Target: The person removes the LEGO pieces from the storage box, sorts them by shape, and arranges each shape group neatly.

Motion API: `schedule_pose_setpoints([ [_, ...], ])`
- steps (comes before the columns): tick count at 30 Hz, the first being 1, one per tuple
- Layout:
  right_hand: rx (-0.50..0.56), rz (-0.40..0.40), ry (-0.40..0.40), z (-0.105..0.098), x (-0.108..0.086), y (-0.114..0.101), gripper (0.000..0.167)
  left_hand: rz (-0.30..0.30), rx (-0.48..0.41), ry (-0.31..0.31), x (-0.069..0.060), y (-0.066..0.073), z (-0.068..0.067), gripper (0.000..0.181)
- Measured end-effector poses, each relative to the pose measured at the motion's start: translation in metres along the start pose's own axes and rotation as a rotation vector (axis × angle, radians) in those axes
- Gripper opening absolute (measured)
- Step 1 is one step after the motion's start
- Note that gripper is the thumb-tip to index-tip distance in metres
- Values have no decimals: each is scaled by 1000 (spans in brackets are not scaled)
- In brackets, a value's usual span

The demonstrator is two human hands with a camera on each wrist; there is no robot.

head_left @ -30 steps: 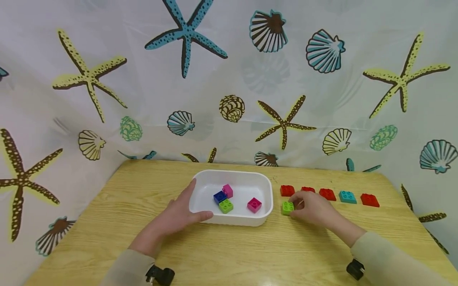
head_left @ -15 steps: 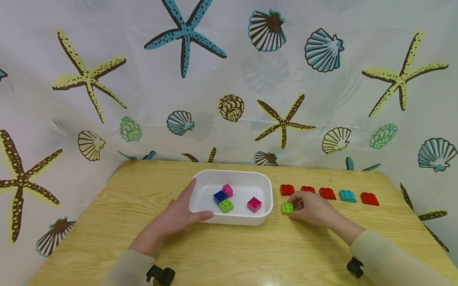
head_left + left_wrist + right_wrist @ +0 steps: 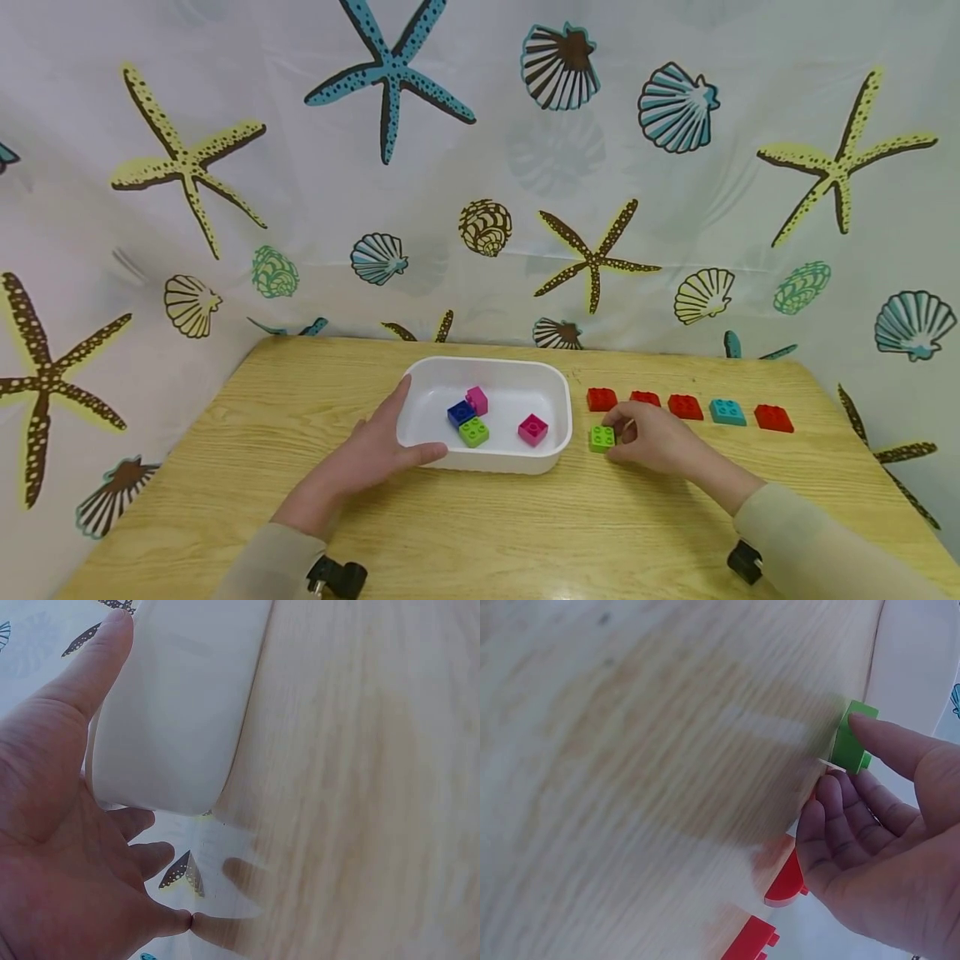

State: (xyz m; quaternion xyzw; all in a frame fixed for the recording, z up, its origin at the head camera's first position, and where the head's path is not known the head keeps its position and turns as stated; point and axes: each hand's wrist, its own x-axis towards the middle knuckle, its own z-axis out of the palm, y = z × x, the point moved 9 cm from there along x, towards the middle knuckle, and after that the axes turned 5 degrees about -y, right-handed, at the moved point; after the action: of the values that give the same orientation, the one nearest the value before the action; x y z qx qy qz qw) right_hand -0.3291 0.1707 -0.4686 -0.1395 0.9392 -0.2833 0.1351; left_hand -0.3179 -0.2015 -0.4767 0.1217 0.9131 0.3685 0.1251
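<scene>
A white plastic bin (image 3: 517, 461) holds several toy bricks: a pink brick (image 3: 477, 400), a dark blue brick (image 3: 461, 413), a lime green brick (image 3: 474, 432) and a magenta brick (image 3: 533, 430). Around the bin's left end lies my left hand (image 3: 373, 450), thumb along the front wall, fingers extended by the left side; in the left wrist view the bin wall (image 3: 172, 712) sits between thumb and fingers. Just right of the bin, my right hand (image 3: 656, 437) pinches another lime green brick (image 3: 602, 438) at the tabletop. That green brick (image 3: 849, 742) shows between thumb and fingertips in the right wrist view.
Behind my right hand runs a row of bricks: a red brick (image 3: 602, 399), a partly hidden red brick (image 3: 646, 397), a red brick (image 3: 686, 407), a turquoise brick (image 3: 727, 412) and a red brick (image 3: 773, 418). A patterned curtain (image 3: 450, 183) closes off the wooden table (image 3: 480, 533).
Almost nothing differs. My right hand keeps its pinch on the green brick, and my left hand stays at the bin's end.
</scene>
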Motion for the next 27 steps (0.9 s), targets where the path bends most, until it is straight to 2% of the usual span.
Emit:
schedule_pose_setpoints([
  [6,2,-15,9,-10,-5,-6,47,-16,3,-4,-1,0,0,130],
  [10,-24,-74,79,-27,-6,-24,51,-21,9,-2,-1,0,-1,131],
  [14,-6,-141,123,-39,-2,-48,55,-27,18,1,-1,-2,-2,131],
  [18,40,-189,117,-35,5,-68,65,-23,15,4,-1,-3,-2,132],
  [23,61,-240,87,-20,15,-91,79,-14,13,4,-1,-2,-1,131],
  [27,52,-281,62,-11,22,-109,81,-12,15,7,-1,-3,0,131],
])
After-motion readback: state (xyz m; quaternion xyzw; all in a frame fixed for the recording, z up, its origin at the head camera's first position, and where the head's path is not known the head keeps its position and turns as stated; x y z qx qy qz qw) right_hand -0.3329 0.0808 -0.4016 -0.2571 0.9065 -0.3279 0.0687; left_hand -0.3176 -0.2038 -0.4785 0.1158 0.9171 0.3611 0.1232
